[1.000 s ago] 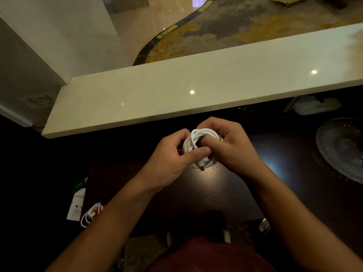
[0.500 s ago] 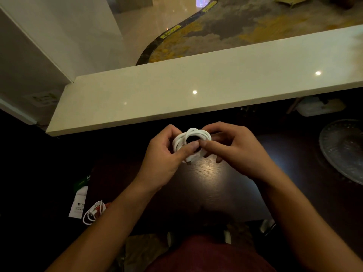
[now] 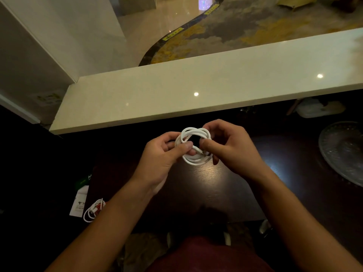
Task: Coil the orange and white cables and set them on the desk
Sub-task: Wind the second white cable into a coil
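A white cable (image 3: 194,160) is wound into a small round coil and held above the dark wooden desk (image 3: 206,183). My left hand (image 3: 167,156) pinches the coil's left side between thumb and fingers. My right hand (image 3: 229,150) grips the right side, its thumb pressing the cable end near the coil's middle. A second coiled cable, orange and white (image 3: 94,211), lies on the desk at the lower left, beside my left forearm.
A white paper card (image 3: 79,203) lies next to the orange and white cable. A glass plate (image 3: 345,152) sits at the right of the desk. A pale stone counter (image 3: 196,95) runs across behind the desk. A plastic bag lies under its right end.
Both hands have spread apart on the coil, which now shows as an open ring. The right thumb has shifted onto the cable end. The coil sits slightly lower and further right.
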`<state>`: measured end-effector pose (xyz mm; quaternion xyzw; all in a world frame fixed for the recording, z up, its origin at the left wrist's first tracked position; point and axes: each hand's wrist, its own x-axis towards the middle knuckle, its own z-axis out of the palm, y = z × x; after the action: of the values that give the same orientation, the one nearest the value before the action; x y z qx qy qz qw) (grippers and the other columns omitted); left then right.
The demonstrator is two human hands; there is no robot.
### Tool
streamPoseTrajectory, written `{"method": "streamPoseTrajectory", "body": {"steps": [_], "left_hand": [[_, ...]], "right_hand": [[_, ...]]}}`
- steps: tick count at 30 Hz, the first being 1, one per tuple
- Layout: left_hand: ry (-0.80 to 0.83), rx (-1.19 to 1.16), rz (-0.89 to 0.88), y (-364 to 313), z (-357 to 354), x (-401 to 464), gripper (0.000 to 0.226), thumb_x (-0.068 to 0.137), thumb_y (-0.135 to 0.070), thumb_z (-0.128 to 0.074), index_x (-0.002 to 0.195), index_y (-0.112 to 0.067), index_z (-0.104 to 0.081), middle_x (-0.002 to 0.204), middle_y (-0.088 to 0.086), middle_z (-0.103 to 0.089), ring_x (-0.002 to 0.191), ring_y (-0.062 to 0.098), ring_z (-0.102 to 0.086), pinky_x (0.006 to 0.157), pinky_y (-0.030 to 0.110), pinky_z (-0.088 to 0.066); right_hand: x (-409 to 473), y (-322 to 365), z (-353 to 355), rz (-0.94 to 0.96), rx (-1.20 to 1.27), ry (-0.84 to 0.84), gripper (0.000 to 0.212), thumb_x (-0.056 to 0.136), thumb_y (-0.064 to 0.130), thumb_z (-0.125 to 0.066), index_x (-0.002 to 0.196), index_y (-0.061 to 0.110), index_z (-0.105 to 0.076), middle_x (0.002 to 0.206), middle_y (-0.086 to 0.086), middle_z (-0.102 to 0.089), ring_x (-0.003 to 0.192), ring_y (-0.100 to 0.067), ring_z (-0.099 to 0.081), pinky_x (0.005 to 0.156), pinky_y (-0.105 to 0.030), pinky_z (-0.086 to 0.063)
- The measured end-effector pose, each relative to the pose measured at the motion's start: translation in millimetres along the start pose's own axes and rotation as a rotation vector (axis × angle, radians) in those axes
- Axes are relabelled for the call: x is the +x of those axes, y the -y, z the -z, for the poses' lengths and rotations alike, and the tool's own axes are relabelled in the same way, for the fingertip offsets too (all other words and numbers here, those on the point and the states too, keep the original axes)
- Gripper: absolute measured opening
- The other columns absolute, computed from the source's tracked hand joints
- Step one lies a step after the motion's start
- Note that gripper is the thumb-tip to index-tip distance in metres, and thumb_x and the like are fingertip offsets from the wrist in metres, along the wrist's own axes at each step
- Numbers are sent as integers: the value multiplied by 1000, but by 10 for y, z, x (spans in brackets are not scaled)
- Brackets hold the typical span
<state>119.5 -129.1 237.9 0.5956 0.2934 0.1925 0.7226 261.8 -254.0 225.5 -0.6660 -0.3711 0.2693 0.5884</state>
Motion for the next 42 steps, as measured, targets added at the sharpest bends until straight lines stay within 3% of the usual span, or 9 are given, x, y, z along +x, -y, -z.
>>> {"method": "streamPoseTrajectory", "body": {"steps": [8,12,14,17,21,26,30,33,42], "left_hand": [[-346,797,-523,256,-137,8,20,85,-5,-56,89,-18,-42,90,3,-46,74,10,-41,65,14,-34],[-298,978,-599,263,-75,7,14,84,-21,-54,93,-10,-52,119,5,-53,107,12,-52,88,21,-43],[-237,908,-568,234,-49,-21,13,85,-17,-61,96,-11,-58,113,1,-63,105,13,-60,88,30,-50],[-166,753,-417,194,17,-75,18,88,-19,-74,92,-17,-56,81,-6,-62,73,9,-61,64,23,-49],[-97,717,-386,214,81,-169,16,89,-17,-74,98,-15,-61,86,-8,-64,78,4,-64,68,13,-47],[-1,581,-220,262,256,-263,30,90,-42,-65,105,-17,-71,100,3,-65,95,14,-64,83,23,-48],[-133,504,-172,314,464,-361,27,98,-35,-60,103,-11,-70,81,-10,-64,74,3,-59,71,18,-44],[-215,404,-117,393,626,-443,21,100,-25,-56,102,-9,-69,66,-3,-55,60,8,-50,59,18,-41],[-272,358,60,705,1526,-728,14,98,-27,-61,108,-25,-70,75,-6,-66,64,6,-60,59,22,-49]], "right_hand": [[-79,25,-174,-58,11,49,11,81,9,-74,88,15,-68,67,-7,-66,45,-15,-57,41,-30,-45],[-106,8,-112,10,-58,-9,9,79,19,-73,87,20,-69,68,-3,-68,48,-12,-57,42,-28,-46],[-119,-11,-109,55,-157,-65,10,80,23,-73,88,21,-69,69,2,-68,51,-7,-57,47,-25,-47],[-108,-40,-120,110,-287,-165,10,83,17,-75,92,19,-70,75,8,-69,64,-6,-63,59,-23,-52],[-132,-113,-200,163,-398,-169,12,86,21,-74,95,22,-67,76,12,-67,68,-5,-63,64,-29,-55],[-132,-191,-353,194,-534,-190,15,84,26,-72,94,23,-61,70,11,-64,64,-12,-64,63,-39,-55],[-107,-221,-428,60,-307,-12,15,84,29,-77,94,24,-67,75,8,-70,67,-12,-69,63,-37,-57],[-90,-232,-563,-102,-4,181,17,85,17,-81,99,16,-70,79,0,-73,67,-20,-69,56,-38,-56],[-10,-440,-1430,-206,62,289,17,90,10,-75,107,10,-72,83,-15,-75,67,-38,-68,65,-57,-58]]}}
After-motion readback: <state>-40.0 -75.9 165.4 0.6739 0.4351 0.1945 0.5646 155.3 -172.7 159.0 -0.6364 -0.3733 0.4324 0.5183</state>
